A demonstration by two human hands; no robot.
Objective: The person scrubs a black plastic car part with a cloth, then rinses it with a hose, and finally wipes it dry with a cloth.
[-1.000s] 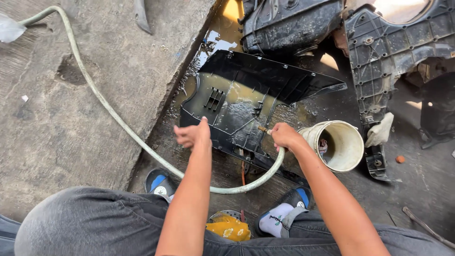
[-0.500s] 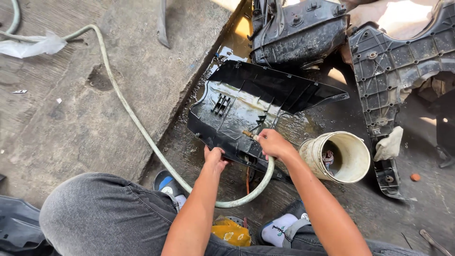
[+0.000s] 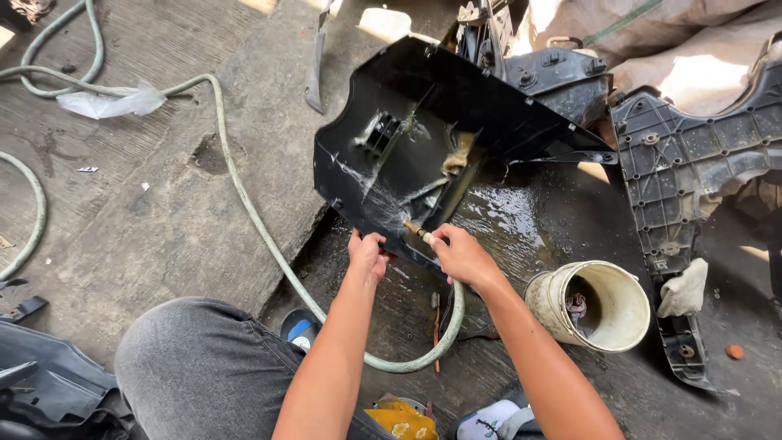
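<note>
We are gripping black panel [image 3: 423, 138] edge with left hand [image 3: 368, 253], right hand [image 3: 460, 254] clutching hose [image 3: 244, 204], spraying; panel wet, mud remaining.

Left hand [image 3: 368, 254] grips near edge of black plastic panel [image 3: 423, 130], tilted up off wet concrete floor [image 3: 163, 228]. Right hand [image 3: 460, 254] holds green hose [image 3: 244, 204] end, water spraying onto panel. Cream bucket [image 3: 590, 305] on its side, right.
</note>
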